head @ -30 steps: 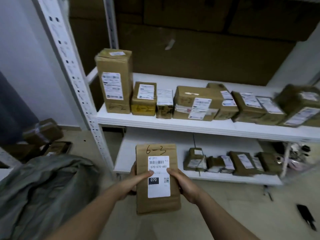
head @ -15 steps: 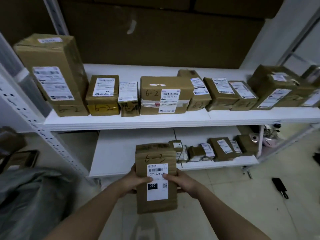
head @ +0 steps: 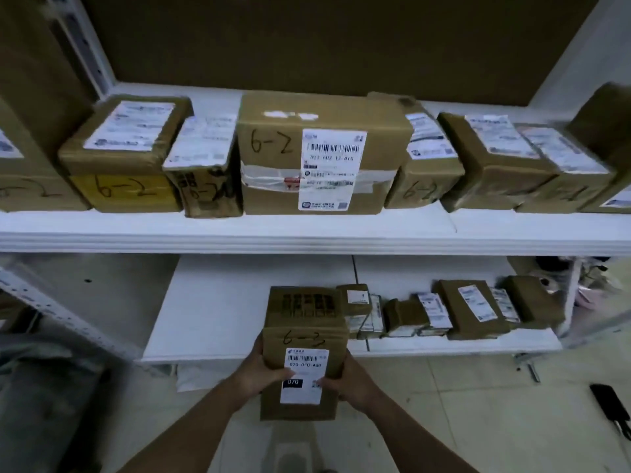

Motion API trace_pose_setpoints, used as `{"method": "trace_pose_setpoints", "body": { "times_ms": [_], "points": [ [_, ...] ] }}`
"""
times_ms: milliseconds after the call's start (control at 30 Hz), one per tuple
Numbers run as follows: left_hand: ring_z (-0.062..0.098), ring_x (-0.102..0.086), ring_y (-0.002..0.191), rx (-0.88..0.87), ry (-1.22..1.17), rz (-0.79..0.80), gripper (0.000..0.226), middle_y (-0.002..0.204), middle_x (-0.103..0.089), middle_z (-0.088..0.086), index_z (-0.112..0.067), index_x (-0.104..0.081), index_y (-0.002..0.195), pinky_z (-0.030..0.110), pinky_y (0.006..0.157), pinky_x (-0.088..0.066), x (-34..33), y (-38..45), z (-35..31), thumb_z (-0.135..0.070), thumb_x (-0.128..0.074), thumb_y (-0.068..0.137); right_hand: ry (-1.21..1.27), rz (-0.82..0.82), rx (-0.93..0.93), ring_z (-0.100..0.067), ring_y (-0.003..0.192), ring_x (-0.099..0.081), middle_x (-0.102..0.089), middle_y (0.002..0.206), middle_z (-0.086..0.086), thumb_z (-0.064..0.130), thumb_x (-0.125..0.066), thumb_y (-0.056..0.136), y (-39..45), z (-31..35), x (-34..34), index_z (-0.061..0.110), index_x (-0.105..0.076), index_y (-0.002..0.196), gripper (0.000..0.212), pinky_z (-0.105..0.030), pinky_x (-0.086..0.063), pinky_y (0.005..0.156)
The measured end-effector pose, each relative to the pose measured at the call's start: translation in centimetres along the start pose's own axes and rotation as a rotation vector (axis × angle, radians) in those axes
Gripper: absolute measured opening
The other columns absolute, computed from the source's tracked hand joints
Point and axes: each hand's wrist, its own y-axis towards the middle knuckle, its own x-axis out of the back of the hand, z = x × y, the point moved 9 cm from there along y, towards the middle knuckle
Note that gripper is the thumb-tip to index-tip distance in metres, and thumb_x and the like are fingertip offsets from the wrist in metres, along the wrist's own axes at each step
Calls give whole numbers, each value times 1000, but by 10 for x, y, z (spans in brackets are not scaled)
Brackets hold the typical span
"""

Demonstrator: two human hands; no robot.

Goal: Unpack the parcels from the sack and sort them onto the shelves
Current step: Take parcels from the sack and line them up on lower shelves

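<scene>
Both hands clamped on one brown parcel, held at the front edge of the lower shelf. Left hand grips its left side, right hand its right, thumbs pressed on the white label. Label reads "070 070-A80", black block "070" below; handwritten "6-3" above it (last digit smeared, could be a 2). Upper shelf carries a row of boxes marked "6-2"; the big middle box has a barcode label, number partly legible "…602 12 815". Small parcels sit right of the held one on the lower shelf, labels too blurred to read. Grey sack at lower left.
</scene>
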Motion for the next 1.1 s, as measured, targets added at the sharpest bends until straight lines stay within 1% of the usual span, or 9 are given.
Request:
{"method": "trace_pose_setpoints", "body": {
  "times_ms": [67,200,333,433,533,667,800,967,1100],
  "points": [
    [21,-57,114,-27,8,-26,80,126,-59,4,-21,-32,140,31,84,-53,-5,35,24,-11,-79,76,-57,-29,48,-18,121,-54,-56,135,-4,10,-78,76,37,-24,-6,16,-35,140,78,-27,-48,94],
    [22,-58,116,-138,8,-66,75,127,-59,8,-12,-38,139,40,97,-51,-9,109,69,-7,-78,76,-155,-116,137,-19,125,-51,-53,137,-5,20,-77,80,110,-68,-18,14,-41,138,69,-25,-44,96],
    [22,-58,114,-256,-17,-127,73,123,-60,7,-14,-39,136,38,94,-52,-5,163,100,-3,-78,75,-267,-226,165,-24,122,-53,-54,135,-6,32,-72,83,164,-101,-28,15,-38,141,69,-34,-47,94],
    [21,-58,116,-342,-7,-147,77,125,-59,5,-15,-38,138,39,96,-51,-3,190,117,-5,-79,74,-295,-269,260,-25,122,-54,-54,136,-5,27,-71,82,189,-112,-36,21,-31,146,75,-32,-46,92],
    [18,-58,116,-394,8,-162,74,125,-59,4,-13,-39,136,30,95,-50,0,206,128,-5,-79,75,-326,-314,274,-26,115,-58,-58,131,-6,22,-69,80,202,-120,-39,22,-31,144,75,-31,-47,85],
    [17,-56,117,-442,15,-178,80,126,-58,1,-18,-33,140,41,102,-47,0,218,134,-7,-79,75,-269,-358,320,-23,114,-58,-58,130,-4,20,-69,80,210,-122,-39,24,-32,144,74,-37,-50,91],
    [16,-53,120,-480,39,-173,83,129,-55,0,-20,-27,143,40,104,-45,-5,227,135,-8,-77,78,-225,-456,262,-24,115,-58,-58,129,-4,21,-67,83,212,-131,-34,20,-42,135,58,-39,-49,92],
    [23,-49,126,-426,67,-231,81,137,-52,6,-17,-24,146,44,108,-40,-2,238,139,-12,-73,82,-326,-593,128,-26,108,-61,-63,119,-3,39,-61,87,211,-141,-28,20,-52,126,45,-34,-50,82],
    [26,-48,127,-402,78,-251,78,139,-51,9,-17,-24,146,44,108,-39,-3,246,133,-12,-71,84,-269,-661,53,-24,104,-62,-66,115,0,46,-61,86,213,-145,-20,20,-58,116,40,-31,-45,76]
  ]
}}
